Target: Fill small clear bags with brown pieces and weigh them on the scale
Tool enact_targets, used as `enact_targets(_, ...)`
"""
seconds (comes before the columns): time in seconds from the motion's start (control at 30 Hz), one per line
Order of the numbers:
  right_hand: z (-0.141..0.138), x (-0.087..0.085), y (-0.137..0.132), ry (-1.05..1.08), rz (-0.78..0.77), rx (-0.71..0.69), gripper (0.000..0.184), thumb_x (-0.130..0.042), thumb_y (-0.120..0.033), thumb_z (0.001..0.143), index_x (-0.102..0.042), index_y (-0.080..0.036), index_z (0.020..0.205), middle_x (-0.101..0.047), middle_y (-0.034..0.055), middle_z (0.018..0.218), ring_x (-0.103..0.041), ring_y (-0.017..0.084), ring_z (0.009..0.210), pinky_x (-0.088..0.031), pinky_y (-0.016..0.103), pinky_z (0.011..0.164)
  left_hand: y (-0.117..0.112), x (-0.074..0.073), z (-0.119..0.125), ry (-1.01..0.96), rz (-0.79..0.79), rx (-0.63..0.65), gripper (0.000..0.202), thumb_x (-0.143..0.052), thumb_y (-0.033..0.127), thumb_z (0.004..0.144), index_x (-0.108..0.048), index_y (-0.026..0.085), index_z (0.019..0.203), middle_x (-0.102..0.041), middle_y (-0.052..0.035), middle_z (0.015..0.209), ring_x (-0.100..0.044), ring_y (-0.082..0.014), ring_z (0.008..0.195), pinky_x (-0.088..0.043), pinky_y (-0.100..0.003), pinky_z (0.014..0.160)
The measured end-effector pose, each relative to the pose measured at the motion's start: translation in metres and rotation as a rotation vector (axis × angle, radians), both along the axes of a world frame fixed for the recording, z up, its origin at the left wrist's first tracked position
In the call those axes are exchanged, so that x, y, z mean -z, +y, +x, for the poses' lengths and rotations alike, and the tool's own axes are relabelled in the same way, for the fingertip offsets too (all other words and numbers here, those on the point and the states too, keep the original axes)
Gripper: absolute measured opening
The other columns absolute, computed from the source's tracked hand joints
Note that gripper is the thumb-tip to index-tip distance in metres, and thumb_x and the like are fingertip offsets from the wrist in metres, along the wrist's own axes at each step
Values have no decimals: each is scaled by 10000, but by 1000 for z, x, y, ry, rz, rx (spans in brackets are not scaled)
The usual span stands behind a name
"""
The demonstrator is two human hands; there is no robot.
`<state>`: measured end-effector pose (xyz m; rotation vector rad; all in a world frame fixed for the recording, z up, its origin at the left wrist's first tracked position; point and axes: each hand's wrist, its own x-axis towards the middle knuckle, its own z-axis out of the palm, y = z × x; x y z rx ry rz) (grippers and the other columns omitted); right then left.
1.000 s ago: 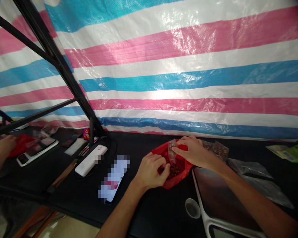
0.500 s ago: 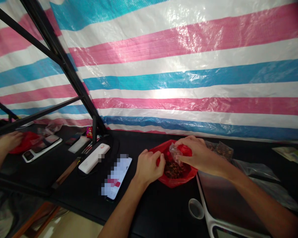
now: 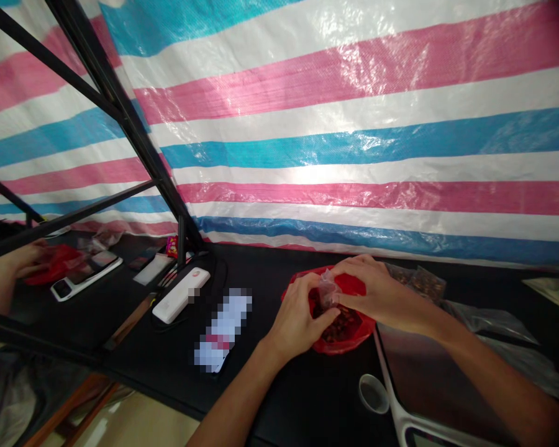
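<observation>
Left hand point(image 3: 305, 316), fingers curled narrow, newly closed in against the small clear bag point(image 3: 327, 292), pinched by right hand point(image 3: 377, 293), above the red bag point(image 3: 354, 338) of dark bits point(image 3: 338, 326).

A woven plastic tarp point(image 3: 354, 124) has pink, white and blue horizontal stripes; the flat tabletop point(image 3: 256, 267) is black; the plastic bag point(image 3: 354, 335) is bright red.

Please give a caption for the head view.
Left hand and right hand hold a clear bag over a red bag.

Bag point(image 3: 356, 338) on table point(image 3: 307, 397) beside scale point(image 3: 428, 372)
</observation>
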<state>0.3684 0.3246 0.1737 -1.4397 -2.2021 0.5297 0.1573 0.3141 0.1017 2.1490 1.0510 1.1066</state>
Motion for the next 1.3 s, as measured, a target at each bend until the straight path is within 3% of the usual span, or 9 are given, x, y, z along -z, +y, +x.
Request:
enact_targets(0.07, 2, 2, 0, -12, 3, 7, 325, -745, -409, 819, -773, -291, 1120, -712, 87, 1207, -534, 374, 1258, -373, 553, 1084, 1, 2, 0, 25, -5, 10, 469, -740, 295, 902, -529, 249, 1318, -634, -75, 1320, -602, -254, 1229, -473, -450, 1078)
enact_targets(0.23, 1, 2, -1, 25, -18, 27, 631, -817, -454, 770, -671, -307, 1367, -681, 106, 1308, -523, 378, 1293, -365, 563, 1116, 3, 3, -1, 36, -4, 8, 543, -773, 327, 880, -517, 252, 1353, -631, -80, 1359, -594, -263, 1256, -467, -463, 1096)
enact_targets(0.4, 0, -6, -3, 52, 44, -49, 227, -706, -466, 897, -791, -295, 1018, -749, 73, 1128, -596, 331, 1195, -386, 534, 1085, 4, 6, 0, -16, -66, 62, 628, -801, 268, 845, -498, 250, 1395, -597, -93, 1436, -567, -273, 1339, -445, -470, 1154)
enact_targets(0.57, 2, -9, -6, 56, 38, -120, 424, -810, -433, 813, -746, -312, 1215, -743, 72, 1246, -600, 350, 1220, -392, 535, 1087, 4, 8, 0, -122, -163, 80, 644, -746, 275, 907, -427, 290, 1467, -640, -72, 1393, -631, -234, 1275, -486, -428, 1127)
enact_targets(0.73, -2, -10, -9, 180, -40, -154, 203, -625, -364, 968, -765, -290, 1096, -793, 34, 1071, -713, 252, 984, -520, 387, 911, 5, 11, -1, -123, -176, 86, 665, -747, 293, 912, -425, 282, 1494, -658, -85, 1385, -638, -245, 1282, -488, -435, 1137)
enact_targets(0.8, -3, -11, -11, 257, -121, -149, 219, -588, -355, 990, -752, -284, 1117, -793, 26, 1047, -730, 226, 913, -547, 334, 822, 6, 12, -2, -91, -141, 88, 622, -750, 316, 913, -476, 279, 1470, -627, -90, 1442, -601, -261, 1338, -465, -447, 1164)
enact_targets(0.93, -4, -12, -14, 291, -106, -151, 303, -628, -342, 967, -705, -293, 1256, -775, 41, 1166, -728, 238, 1009, -556, 326, 867, 7, 13, -3, -62, -86, 75, 585, -718, 342, 942, -489, 285, 1477, -607, -81, 1477, -584, -261, 1358, -452, -453, 1175)
enact_targets(1.17, -3, -6, -10, 283, -149, -120, 202, -601, -414, 978, -718, -249, 962, -773, 13, 865, -703, 202, 765, -522, 287, 685, 5, 10, -2, -23, -103, 96, 458, -640, 372, 992, -535, 288, 1429, -686, -58, 1366, -675, -254, 1199, -533, -424, 1070)
enact_targets(1.3, -1, -5, -8, 250, -99, -137, 204, -549, -395, 1008, -689, -246, 1004, -765, 16, 884, -699, 201, 771, -527, 295, 710, 4, 6, -2, -22, -72, 140, 448, -523, 278, 1040, -473, 288, 1485, -657, -67, 1417, -656, -247, 1242, -504, -435, 1117)
